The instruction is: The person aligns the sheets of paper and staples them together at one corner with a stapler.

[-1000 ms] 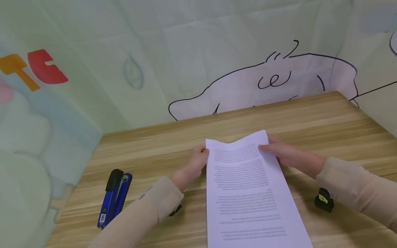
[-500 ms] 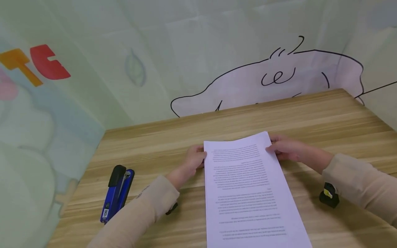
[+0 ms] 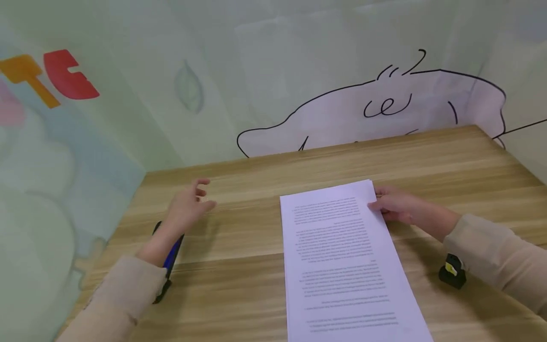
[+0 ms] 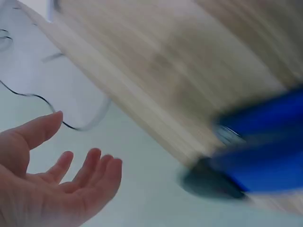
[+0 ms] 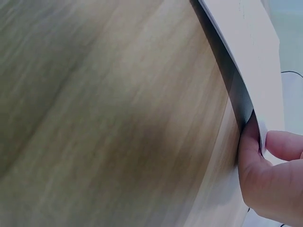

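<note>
A stack of printed paper sheets (image 3: 337, 266) lies lengthwise on the wooden table. At its far right corner my right hand (image 3: 395, 205) pinches the edge, thumb on top and fingers underneath; the right wrist view shows the paper (image 5: 251, 61) lifted a little there. My left hand (image 3: 185, 209) is in the air left of the sheets, fingers spread and loosely bent, holding nothing. Below that arm is a blue and black stapler (image 3: 173, 254), partly hidden by the wrist. In the left wrist view the stapler (image 4: 265, 142) is blurred, apart from the open fingers.
The wooden table (image 3: 239, 228) runs back to a wall hanging (image 3: 273, 85) with cartoon drawings. A small black device with a yellow mark (image 3: 453, 271) shows under the right sleeve.
My left hand has let go of the sheets' left edge and moved left, over to the stapler's side. The sheets' far edge has flattened. My right hand keeps its grip.
</note>
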A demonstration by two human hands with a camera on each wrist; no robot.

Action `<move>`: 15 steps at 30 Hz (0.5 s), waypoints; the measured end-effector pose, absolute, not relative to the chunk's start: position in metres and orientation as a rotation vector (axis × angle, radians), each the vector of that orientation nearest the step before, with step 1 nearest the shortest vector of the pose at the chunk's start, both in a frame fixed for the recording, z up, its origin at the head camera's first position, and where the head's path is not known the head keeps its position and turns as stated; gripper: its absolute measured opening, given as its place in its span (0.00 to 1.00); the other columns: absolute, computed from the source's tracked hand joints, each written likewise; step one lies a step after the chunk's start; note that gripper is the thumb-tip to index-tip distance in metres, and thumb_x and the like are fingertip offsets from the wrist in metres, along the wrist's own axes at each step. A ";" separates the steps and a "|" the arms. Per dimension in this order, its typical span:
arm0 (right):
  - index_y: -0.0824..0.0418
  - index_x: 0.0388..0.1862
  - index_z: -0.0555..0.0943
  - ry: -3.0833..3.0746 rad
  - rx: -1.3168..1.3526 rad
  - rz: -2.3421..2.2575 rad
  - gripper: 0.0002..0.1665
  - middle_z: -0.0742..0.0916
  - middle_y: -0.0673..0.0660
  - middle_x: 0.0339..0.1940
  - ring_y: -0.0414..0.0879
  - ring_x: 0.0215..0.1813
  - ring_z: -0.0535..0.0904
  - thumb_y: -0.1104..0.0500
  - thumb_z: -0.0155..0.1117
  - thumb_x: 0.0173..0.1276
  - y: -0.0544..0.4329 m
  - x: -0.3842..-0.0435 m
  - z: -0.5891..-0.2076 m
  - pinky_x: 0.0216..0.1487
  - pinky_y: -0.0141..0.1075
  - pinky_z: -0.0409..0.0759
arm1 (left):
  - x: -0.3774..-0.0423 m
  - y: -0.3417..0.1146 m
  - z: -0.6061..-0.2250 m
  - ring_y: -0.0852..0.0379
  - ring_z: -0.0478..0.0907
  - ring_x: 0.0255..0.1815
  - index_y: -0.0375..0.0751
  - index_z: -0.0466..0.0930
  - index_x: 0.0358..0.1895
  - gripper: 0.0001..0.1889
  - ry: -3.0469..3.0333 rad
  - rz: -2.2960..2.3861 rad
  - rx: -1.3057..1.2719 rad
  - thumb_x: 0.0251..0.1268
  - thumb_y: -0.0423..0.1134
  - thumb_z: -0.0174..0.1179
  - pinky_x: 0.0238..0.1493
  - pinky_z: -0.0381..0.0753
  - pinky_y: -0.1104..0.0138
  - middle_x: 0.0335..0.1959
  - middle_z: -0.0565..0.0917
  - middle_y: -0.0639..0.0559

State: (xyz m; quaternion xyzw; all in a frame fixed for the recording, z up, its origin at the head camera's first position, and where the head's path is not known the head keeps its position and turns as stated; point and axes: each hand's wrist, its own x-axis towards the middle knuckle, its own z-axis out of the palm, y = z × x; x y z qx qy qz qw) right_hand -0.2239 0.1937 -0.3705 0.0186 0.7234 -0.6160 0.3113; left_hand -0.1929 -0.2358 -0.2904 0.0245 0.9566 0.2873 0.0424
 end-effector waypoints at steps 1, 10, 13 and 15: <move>0.76 0.68 0.50 1.905 0.048 -1.634 0.33 0.81 0.52 0.38 0.42 0.39 0.78 0.69 0.50 0.68 0.194 -0.223 -0.371 0.44 0.38 0.77 | -0.190 -0.249 -0.290 0.32 0.70 0.53 0.30 0.57 0.66 0.30 2.952 0.812 0.068 0.63 0.35 0.56 0.45 0.74 0.47 0.58 0.67 0.25; 0.77 0.68 0.50 1.879 0.039 -1.647 0.32 0.82 0.51 0.36 0.42 0.39 0.78 0.70 0.48 0.69 0.194 -0.222 -0.371 0.44 0.37 0.77 | -0.160 -0.321 -0.302 0.23 0.65 0.51 0.16 0.46 0.65 0.41 2.856 0.503 -0.079 0.61 0.38 0.60 0.42 0.72 0.43 0.56 0.60 0.14; 0.76 0.69 0.50 1.889 0.057 -1.636 0.33 0.82 0.52 0.38 0.43 0.39 0.78 0.69 0.48 0.69 0.195 -0.222 -0.370 0.44 0.38 0.77 | -0.157 -0.329 -0.308 0.28 0.73 0.43 0.12 0.48 0.62 0.40 2.842 0.482 -0.105 0.60 0.39 0.61 0.37 0.76 0.49 0.49 0.67 0.15; 0.75 0.69 0.49 1.888 0.066 -1.635 0.34 0.82 0.54 0.39 0.43 0.40 0.78 0.70 0.48 0.69 0.196 -0.222 -0.369 0.44 0.38 0.77 | -0.156 -0.332 -0.311 0.34 0.76 0.38 0.11 0.49 0.61 0.40 2.818 0.493 -0.130 0.60 0.40 0.60 0.33 0.77 0.52 0.45 0.71 0.17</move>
